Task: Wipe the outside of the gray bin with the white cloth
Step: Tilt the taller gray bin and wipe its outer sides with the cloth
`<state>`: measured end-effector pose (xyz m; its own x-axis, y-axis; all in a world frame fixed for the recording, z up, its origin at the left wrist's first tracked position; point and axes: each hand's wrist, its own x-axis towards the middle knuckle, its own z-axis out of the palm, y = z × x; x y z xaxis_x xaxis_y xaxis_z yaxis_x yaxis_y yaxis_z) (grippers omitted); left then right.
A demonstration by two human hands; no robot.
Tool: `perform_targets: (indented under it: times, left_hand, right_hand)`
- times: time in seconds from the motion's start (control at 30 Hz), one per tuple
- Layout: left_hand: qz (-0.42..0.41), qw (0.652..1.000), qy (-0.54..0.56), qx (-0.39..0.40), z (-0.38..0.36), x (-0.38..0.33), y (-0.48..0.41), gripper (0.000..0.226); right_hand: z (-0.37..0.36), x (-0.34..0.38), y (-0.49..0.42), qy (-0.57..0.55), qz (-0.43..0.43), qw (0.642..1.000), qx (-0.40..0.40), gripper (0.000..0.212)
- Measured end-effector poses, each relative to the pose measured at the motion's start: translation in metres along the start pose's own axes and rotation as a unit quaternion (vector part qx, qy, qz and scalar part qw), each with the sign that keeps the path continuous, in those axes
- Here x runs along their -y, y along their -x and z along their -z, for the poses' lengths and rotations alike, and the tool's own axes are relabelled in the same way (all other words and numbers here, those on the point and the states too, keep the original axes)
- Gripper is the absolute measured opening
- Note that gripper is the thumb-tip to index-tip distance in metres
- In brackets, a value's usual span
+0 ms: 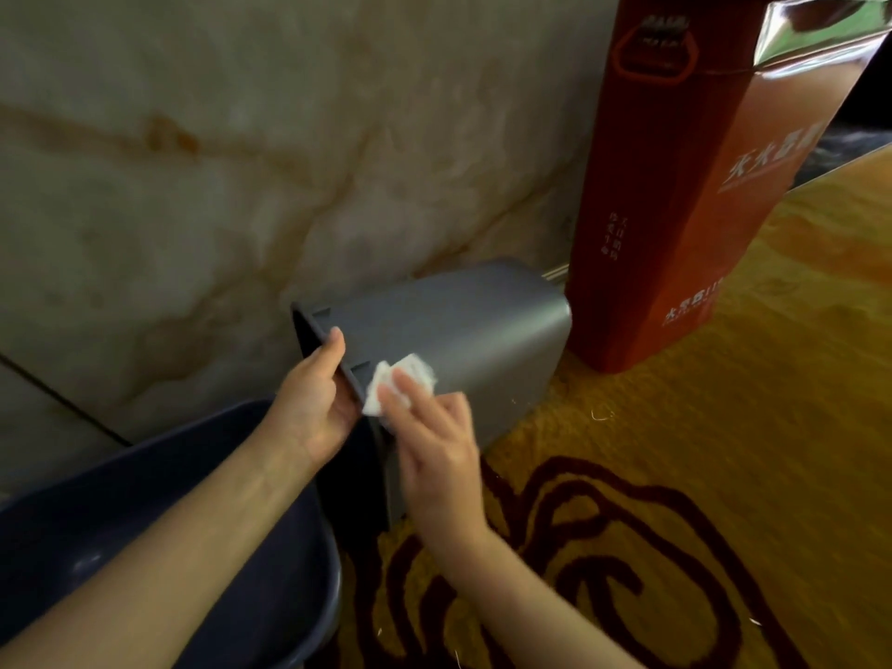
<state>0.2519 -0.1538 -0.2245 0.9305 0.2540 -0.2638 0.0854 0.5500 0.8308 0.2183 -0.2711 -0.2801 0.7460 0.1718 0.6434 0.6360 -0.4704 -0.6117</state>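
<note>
The gray bin (463,325) lies tipped on its side on the carpet, its open mouth turned toward me and its base pointing away to the right. My left hand (316,403) grips the rim at the mouth, thumb on the outer wall. My right hand (437,446) presses a small crumpled white cloth (400,381) against the bin's outer side, just behind the rim. The fingers cover part of the cloth.
A tall red cabinet (675,195) with white lettering stands right behind the bin's base. A marble wall (241,161) runs along the back. A dark blue tub (145,514) sits at lower left under my left forearm. Yellow carpet (724,427) with dark red swirls spreads to the right.
</note>
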Motion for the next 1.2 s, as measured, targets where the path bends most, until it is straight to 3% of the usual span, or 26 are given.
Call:
perform_targets:
  times: [0.27,0.4,0.53,0.63,0.73,0.9,1.0,1.2]
  left_hand:
    - [-0.051,0.993,-0.097,-0.051,-0.033,-0.031,0.019,0.026]
    - [-0.008,0.99,-0.132,-0.046,-0.041,-0.044,0.023,0.023]
    - [0.018,0.988,-0.145,-0.043,-0.048,-0.043,0.016,0.026]
    - [0.038,0.993,-0.113,-0.02,-0.05,-0.046,0.008,0.031]
    - [0.051,0.996,-0.043,0.053,-0.042,-0.052,0.006,0.042]
    - [0.087,0.95,-0.233,0.187,-0.022,-0.058,0.022,0.037]
    - [0.061,0.958,-0.227,0.166,-0.022,-0.056,0.024,0.032]
    - [0.032,0.974,-0.201,0.097,-0.024,-0.053,0.025,0.031]
  right_hand:
    - [0.042,0.002,-0.024,0.011,0.028,0.998,-0.062,0.03]
    - [0.085,-0.056,-0.025,0.086,-0.07,0.986,-0.121,0.036]
    - [0.108,-0.107,-0.025,0.097,-0.21,0.962,-0.142,0.025]
    - [0.103,-0.115,-0.035,0.106,-0.194,0.966,-0.136,0.02]
    - [0.098,-0.116,-0.047,0.108,-0.187,0.967,-0.135,0.02]
    - [0.089,-0.122,-0.064,0.123,-0.204,0.966,-0.105,0.022]
    - [0.076,-0.094,-0.067,0.105,-0.204,0.965,-0.125,0.018]
    - [0.028,0.009,-0.039,-0.015,-0.044,0.995,-0.085,0.038]
